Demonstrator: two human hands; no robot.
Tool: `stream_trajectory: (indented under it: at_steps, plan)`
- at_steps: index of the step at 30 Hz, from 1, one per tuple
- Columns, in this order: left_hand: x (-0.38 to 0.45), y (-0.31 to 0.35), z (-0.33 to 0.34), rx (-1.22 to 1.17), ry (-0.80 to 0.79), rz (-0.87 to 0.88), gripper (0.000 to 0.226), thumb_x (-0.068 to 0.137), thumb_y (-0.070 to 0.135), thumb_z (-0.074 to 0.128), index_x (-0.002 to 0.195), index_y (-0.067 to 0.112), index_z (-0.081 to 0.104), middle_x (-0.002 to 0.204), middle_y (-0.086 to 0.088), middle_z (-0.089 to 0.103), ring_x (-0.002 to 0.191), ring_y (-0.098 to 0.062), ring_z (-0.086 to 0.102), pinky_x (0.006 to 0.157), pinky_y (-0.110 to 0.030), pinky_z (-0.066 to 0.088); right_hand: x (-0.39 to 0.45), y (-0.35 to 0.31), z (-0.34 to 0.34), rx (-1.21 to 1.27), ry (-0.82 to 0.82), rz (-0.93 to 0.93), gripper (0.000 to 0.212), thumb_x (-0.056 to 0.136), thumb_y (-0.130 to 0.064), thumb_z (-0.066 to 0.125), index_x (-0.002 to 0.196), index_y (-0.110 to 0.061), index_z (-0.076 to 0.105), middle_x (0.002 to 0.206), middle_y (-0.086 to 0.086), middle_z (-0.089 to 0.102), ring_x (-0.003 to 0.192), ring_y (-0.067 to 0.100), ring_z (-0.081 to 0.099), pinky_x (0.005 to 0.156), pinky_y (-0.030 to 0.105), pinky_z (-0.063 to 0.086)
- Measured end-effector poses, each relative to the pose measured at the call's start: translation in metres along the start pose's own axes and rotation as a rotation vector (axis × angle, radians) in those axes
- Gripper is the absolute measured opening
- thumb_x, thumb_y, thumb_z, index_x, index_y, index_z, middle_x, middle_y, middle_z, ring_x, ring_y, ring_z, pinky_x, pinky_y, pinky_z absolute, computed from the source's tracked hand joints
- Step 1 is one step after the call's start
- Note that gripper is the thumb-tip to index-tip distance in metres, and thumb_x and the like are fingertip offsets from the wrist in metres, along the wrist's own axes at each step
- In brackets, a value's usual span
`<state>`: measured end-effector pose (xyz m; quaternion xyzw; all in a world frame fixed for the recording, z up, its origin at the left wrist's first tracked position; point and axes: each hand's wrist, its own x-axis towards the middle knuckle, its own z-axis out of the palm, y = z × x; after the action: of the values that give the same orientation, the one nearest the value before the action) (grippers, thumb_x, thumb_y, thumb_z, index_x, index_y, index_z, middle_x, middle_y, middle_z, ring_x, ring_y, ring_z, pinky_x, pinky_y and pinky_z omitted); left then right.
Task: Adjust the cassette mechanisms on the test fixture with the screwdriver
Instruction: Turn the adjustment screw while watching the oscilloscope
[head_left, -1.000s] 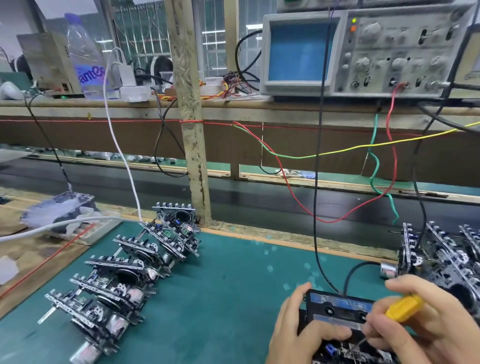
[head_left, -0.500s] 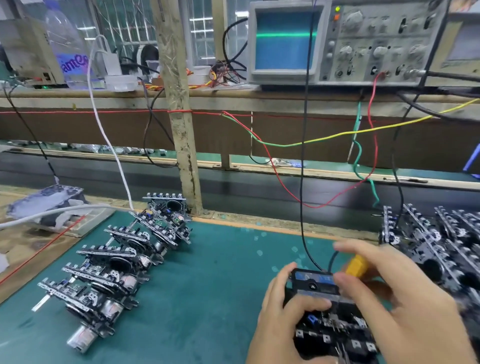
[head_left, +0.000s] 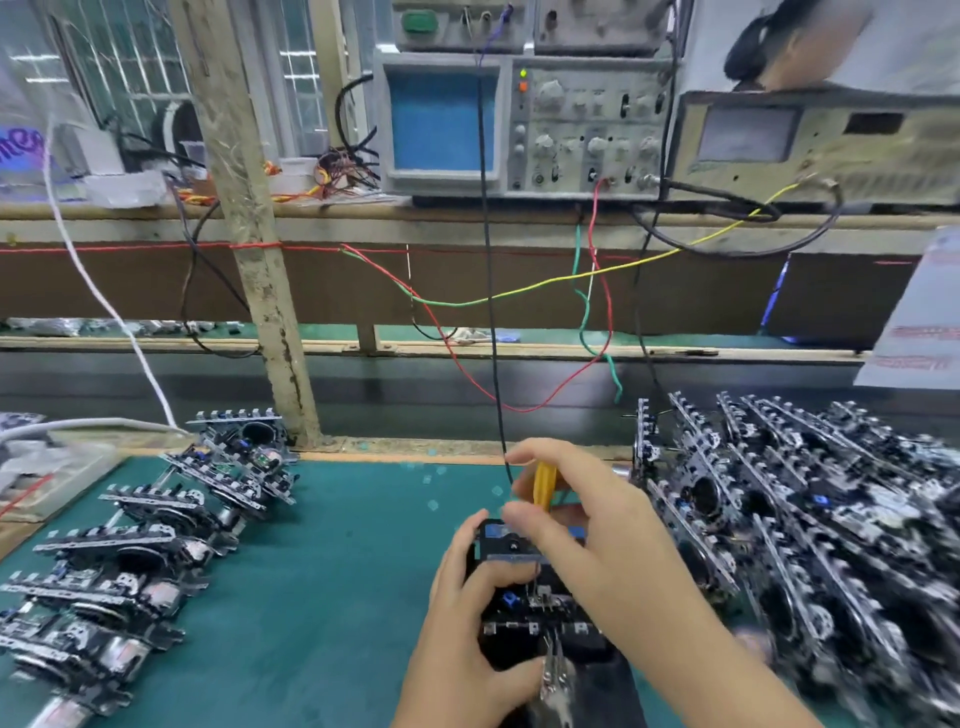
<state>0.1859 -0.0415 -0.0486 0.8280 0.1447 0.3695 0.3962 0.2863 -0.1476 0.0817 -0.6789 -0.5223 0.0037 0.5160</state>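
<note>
Yellow screwdriver (head_left: 544, 484) pinched by right hand (head_left: 602, 540); left hand (head_left: 467, 623) grips fixture (head_left: 524, 587), tip probably hidden.

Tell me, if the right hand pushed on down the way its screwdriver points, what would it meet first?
Probably the cassette mechanism on the fixture. The right hand pinches the yellow screwdriver pointing down at it, but the tip is hidden, so contact is unclear.

Even, cool overhead light fills the room, with daylight showing pale through the barred windows (head_left: 130, 78) at the back left. Shadows on the green-matted counter (head_left: 332, 571) are soft. The wide lens bows the edges, and the heap of black-and-silver cassette mechanisms (head_left: 831, 545) at right smears into blur.
</note>
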Motion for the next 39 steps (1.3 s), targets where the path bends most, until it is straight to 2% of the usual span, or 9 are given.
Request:
stream_trajectory:
  at_steps: [5,12,15,19,23,26,30,35,39]
  plan:
    - [0.001,0.006,-0.001,-0.055,-0.008,-0.011,0.061,0.06,0.033,0.092,0.111,0.048,0.063,0.163,0.024,0.018,0.148,-0.009,0.034,0.105,-0.035,0.044,-0.003,-0.004,0.0,-0.055,0.12,-0.021,0.033,0.089,-0.003,0.073,0.112,-0.027,0.073,0.089,-0.011,0.065,0.089,0.013,0.063,0.079,0.027,0.05]
    - [-0.001,0.011,-0.003,-0.049,-0.026,-0.029,0.066,0.06,0.032,0.093,0.115,0.051,0.061,0.159,0.035,0.014,0.148,0.002,0.025,0.106,-0.023,0.037,0.005,-0.01,-0.01,-0.064,-0.093,0.124,0.041,0.101,0.0,0.053,0.11,-0.04,0.049,0.099,-0.013,0.068,0.093,0.005,0.07,0.089,0.034,0.053]
    - [-0.002,0.012,-0.004,-0.042,-0.033,-0.032,0.066,0.061,0.035,0.093,0.116,0.052,0.061,0.159,0.036,0.014,0.147,0.005,0.024,0.105,-0.018,0.034,0.003,-0.009,-0.012,-0.061,-0.143,0.164,0.028,0.104,-0.005,0.049,0.111,-0.032,0.05,0.104,-0.015,0.068,0.098,-0.001,0.068,0.09,0.029,0.053]
    - [-0.001,0.012,-0.004,-0.032,-0.039,-0.036,0.068,0.061,0.031,0.093,0.116,0.053,0.059,0.159,0.036,0.012,0.147,0.007,0.022,0.106,-0.02,0.035,-0.001,-0.011,-0.01,-0.108,0.017,0.048,0.009,0.097,-0.02,0.067,0.105,-0.022,0.066,0.097,-0.012,0.065,0.096,0.007,0.06,0.079,0.019,0.048]
    - [0.0,0.013,-0.005,-0.035,-0.048,-0.05,0.067,0.061,0.031,0.093,0.115,0.052,0.06,0.16,0.033,0.013,0.149,0.001,0.023,0.109,-0.029,0.037,-0.003,-0.011,-0.009,-0.104,0.114,0.0,0.016,0.09,-0.015,0.075,0.106,-0.018,0.075,0.087,-0.003,0.06,0.083,0.015,0.062,0.079,0.036,0.051]
    - [-0.001,0.015,-0.005,-0.034,-0.048,-0.048,0.065,0.062,0.031,0.093,0.114,0.052,0.06,0.159,0.037,0.012,0.148,0.003,0.022,0.108,-0.022,0.035,0.001,-0.011,-0.015,-0.138,-0.001,0.007,0.032,0.093,-0.008,0.07,0.122,-0.023,0.069,0.091,-0.009,0.066,0.087,0.011,0.064,0.086,0.033,0.051]
    - [-0.003,0.016,-0.005,-0.039,-0.048,-0.059,0.064,0.063,0.03,0.094,0.113,0.052,0.06,0.157,0.04,0.012,0.146,0.008,0.022,0.106,-0.018,0.034,0.006,-0.01,-0.027,-0.182,-0.14,-0.011,0.027,0.097,0.001,0.058,0.107,-0.023,0.067,0.09,-0.015,0.067,0.087,0.005,0.063,0.081,0.019,0.05]
    - [-0.002,0.016,-0.005,-0.034,-0.049,-0.06,0.066,0.062,0.029,0.095,0.113,0.052,0.06,0.159,0.036,0.013,0.147,0.006,0.023,0.106,-0.02,0.034,0.0,-0.005,-0.023,0.031,-0.01,0.006,0.016,0.092,-0.011,0.073,0.089,-0.027,0.073,0.093,-0.01,0.063,0.086,0.013,0.065,0.07,0.013,0.049]
    - [-0.003,0.016,-0.006,-0.034,-0.048,-0.065,0.066,0.062,0.032,0.092,0.114,0.055,0.059,0.159,0.037,0.012,0.147,0.005,0.025,0.104,-0.023,0.036,0.0,-0.001,-0.021,-0.022,0.08,0.017,0.027,0.09,-0.007,0.074,0.108,-0.028,0.075,0.088,-0.009,0.066,0.079,0.013,0.066,0.074,0.022,0.051]
